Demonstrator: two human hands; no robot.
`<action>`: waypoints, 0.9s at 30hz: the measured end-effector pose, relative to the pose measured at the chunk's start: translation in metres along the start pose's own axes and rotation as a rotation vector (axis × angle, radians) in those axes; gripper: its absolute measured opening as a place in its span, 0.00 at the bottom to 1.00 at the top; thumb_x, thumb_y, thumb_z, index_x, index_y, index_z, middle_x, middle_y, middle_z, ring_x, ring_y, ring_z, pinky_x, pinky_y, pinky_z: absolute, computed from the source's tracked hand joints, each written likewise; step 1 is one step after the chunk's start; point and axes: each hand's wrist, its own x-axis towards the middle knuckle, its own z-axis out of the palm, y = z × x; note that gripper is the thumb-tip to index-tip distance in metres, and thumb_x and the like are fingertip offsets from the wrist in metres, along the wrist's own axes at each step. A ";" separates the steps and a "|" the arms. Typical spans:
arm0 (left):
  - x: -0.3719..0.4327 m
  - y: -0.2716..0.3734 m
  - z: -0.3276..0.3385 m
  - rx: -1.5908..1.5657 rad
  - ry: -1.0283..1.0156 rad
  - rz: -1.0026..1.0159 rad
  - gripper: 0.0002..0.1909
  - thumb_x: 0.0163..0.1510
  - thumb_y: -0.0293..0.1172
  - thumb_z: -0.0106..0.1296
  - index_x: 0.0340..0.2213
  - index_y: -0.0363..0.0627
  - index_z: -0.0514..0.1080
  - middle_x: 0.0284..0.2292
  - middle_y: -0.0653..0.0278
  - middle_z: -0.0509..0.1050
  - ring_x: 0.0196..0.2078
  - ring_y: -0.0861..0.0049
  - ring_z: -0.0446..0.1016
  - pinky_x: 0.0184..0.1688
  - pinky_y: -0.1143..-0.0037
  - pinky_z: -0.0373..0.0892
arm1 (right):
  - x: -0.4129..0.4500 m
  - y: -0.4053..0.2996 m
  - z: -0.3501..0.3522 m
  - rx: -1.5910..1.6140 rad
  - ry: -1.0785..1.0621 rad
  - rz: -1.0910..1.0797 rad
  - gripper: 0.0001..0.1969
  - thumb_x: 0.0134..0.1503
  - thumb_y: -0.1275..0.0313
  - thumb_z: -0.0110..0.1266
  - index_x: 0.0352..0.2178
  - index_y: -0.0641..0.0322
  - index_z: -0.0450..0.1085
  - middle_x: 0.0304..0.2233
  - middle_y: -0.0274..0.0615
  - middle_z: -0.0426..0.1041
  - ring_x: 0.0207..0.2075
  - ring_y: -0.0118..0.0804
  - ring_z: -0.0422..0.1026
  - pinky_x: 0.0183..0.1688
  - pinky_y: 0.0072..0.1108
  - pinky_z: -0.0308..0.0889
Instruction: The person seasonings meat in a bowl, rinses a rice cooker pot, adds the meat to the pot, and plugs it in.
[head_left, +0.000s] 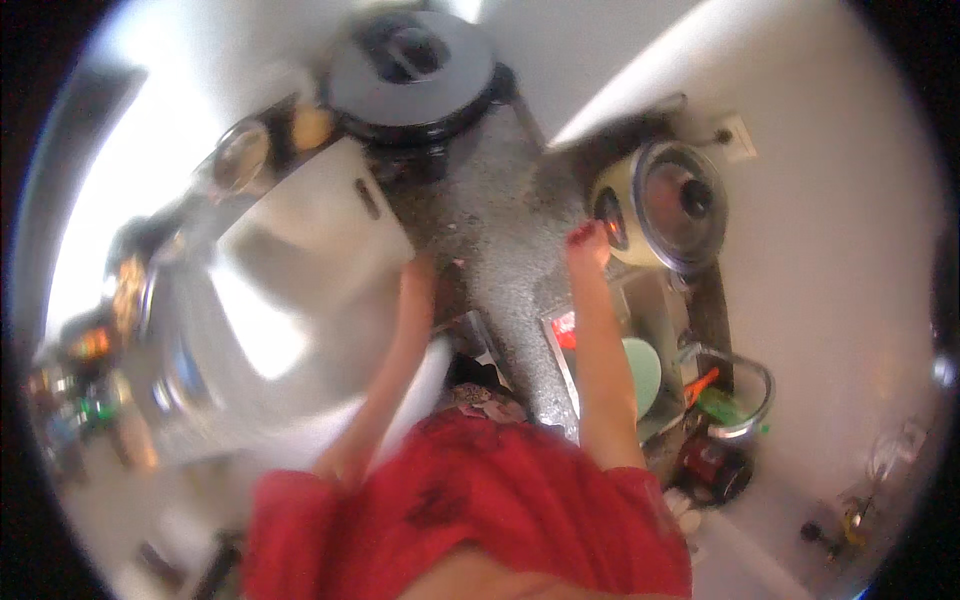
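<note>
My right hand is raised at the front of a cream electric cooker with a glass lid. Its fingers are at the dark control panel, where an orange-red light glows. Blur hides whether they press it. My left hand is at the near right corner of a large, shiny pale panel with a dark slot near its far edge. The fingers are blurred and partly hidden, so their grip is unclear.
A speckled grey countertop runs between both sides. At the back stands a large round black appliance with a grey lid. Right, a sink holds a pale green plate; beyond is a clear container. Left are jars.
</note>
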 end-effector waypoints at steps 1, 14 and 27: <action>-0.004 -0.013 -0.008 0.020 0.022 0.019 0.15 0.54 0.40 0.40 0.30 0.44 0.72 0.23 0.71 0.68 0.26 0.86 0.64 0.29 0.84 0.60 | 0.003 0.001 -0.004 -0.009 -0.018 0.017 0.07 0.51 0.70 0.45 0.21 0.58 0.60 0.17 0.35 0.61 0.17 0.30 0.59 0.19 0.22 0.57; -0.159 -0.108 -0.045 -0.153 0.255 -0.021 0.14 0.55 0.38 0.40 0.31 0.41 0.70 0.21 0.69 0.67 0.21 0.84 0.63 0.24 0.82 0.62 | -0.051 0.047 -0.084 -0.806 -0.682 0.122 0.08 0.52 0.70 0.44 0.19 0.55 0.61 0.17 0.31 0.63 0.18 0.26 0.60 0.20 0.19 0.57; -0.252 -0.167 -0.083 -0.452 0.429 -0.119 0.09 0.50 0.31 0.43 0.32 0.43 0.69 0.21 0.70 0.67 0.21 0.86 0.63 0.24 0.84 0.61 | -0.197 0.159 -0.059 -0.875 -0.633 0.609 0.05 0.53 0.70 0.45 0.23 0.57 0.65 0.20 0.34 0.67 0.21 0.27 0.65 0.25 0.18 0.63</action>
